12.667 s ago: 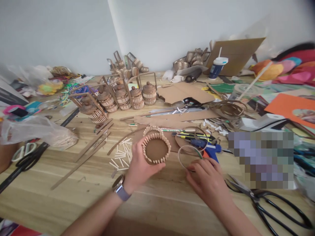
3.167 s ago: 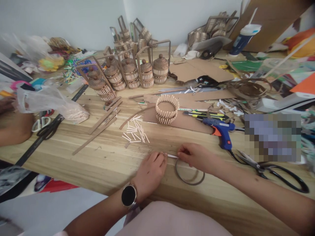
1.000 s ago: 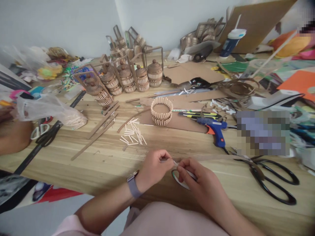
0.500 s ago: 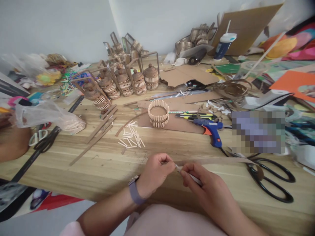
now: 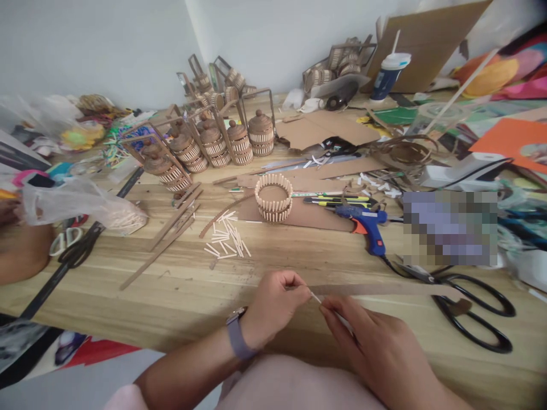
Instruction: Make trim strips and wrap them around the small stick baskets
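My left hand is closed in a pinch on one end of a long, thin brown strip. The strip runs off to the right behind my right hand, and its curled far end lies over the big black-handled scissors. A narrow white strip stretches between the fingertips of both hands. My right hand pinches its right end, and part of it is hidden by my fingers. Beyond my hands, a ring of short wooden sticks stands on brown card, near a loose pile of pale sticks.
A blue glue gun and yellow-black cutters lie right of the ring. Small lidded stick baskets with handles stand behind. At left are a plastic bag of sticks and another person's arm. A lidded cup stands far back.
My right hand has moved a little right and down, away from my left. More of the white strip shows between them. The brown strip's far end has shifted slightly right.
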The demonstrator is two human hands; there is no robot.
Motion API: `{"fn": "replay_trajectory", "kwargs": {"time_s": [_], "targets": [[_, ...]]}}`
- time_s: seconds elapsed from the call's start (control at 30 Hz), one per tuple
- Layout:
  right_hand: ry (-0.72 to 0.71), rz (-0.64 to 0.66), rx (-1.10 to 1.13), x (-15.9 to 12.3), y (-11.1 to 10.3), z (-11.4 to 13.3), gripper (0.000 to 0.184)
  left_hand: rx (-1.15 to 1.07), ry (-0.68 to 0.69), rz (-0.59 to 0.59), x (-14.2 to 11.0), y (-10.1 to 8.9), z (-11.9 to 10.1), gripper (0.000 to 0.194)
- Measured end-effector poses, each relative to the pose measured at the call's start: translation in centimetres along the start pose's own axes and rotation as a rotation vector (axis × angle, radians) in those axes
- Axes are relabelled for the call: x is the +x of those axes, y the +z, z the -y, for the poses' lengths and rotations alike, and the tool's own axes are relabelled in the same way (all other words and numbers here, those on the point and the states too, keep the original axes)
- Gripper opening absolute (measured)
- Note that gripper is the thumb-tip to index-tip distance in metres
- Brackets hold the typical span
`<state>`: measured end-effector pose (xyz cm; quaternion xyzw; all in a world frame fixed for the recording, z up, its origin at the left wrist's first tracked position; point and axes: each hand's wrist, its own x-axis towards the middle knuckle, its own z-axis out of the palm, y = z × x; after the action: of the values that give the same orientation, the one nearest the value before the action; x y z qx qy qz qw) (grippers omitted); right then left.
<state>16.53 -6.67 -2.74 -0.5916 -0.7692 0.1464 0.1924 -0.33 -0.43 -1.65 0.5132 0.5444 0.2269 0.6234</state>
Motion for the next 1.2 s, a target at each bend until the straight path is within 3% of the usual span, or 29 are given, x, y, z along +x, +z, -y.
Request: {"fn": "replay_trajectory", "kwargs": {"time_s": [0.1, 0.2, 0.33, 0.43, 0.53, 0.63, 0.8, 0.93, 1.0, 1.07, 1.13, 1.2], "targets": [[-0.023, -0.023, -0.018, -1.0, -0.2, -0.3, 0.026, 0.087, 0.032, -0.058, 0.6, -1.0, 0.0, 0.012], [0.031, 0.023, 0.129, -1.8, -1.7, -0.4, 0.022, 0.156, 0.051, -0.145, 1.3, -2.8, 0.2, 0.019], [0.258, 0.12, 0.341, -0.4, -5.3, -1.0, 0.023, 0.224, 0.005, 0.058, 1.2, -4.6, 0.6, 0.016], [0.279, 0.389, 0.482, 2.2, -7.7, -1.4, 0.032, 0.361, -0.023, 0.194, 0.8, -5.3, 0.7, 0.021], [0.32, 0.516, 0.551, 4.5, -8.6, -1.5, 0.036, 0.552, 0.017, 0.168, 0.6, -6.0, 0.9, 0.027], [0.431, 0.629, 0.658, 5.9, -7.4, -1.3, 0.033, 0.74, 0.085, 0.045, 0.4, -6.5, 1.3, 0.029], [0.547, 0.751, 0.758, 7.1, -2.9, -1.7, 0.033, 1.038, 0.131, -0.074, -0.2, -6.2, 2.5, 0.025], [0.577, 0.797, 0.791, 7.0, -0.7, -2.2, 0.031, 1.268, 0.287, -0.278, -1.1, -5.4, 2.8, 0.013], [0.585, 0.813, 0.813, 6.9, -0.3, -2.4, 0.029, 1.325, 0.443, -0.396, -1.5, -4.7, 3.1, 0.01], [0.583, 0.811, 0.809, 6.7, -0.2, -2.4, 0.028, 1.342, 0.67, -0.347, -1.7, -3.9, 3.7, 0.015], [0.58, 0.795, 0.786, 6.6, -0.2, -2.3, 0.026, 1.329, 0.858, -0.147, -1.7, -3.1, 4.7, 0.013], [0.593, 0.786, 0.761, 6.6, -0.3, -2.2, 0.023, 1.306, 0.917, -0.016, -1.5, -2.6, 5.8, 0.015]]}}
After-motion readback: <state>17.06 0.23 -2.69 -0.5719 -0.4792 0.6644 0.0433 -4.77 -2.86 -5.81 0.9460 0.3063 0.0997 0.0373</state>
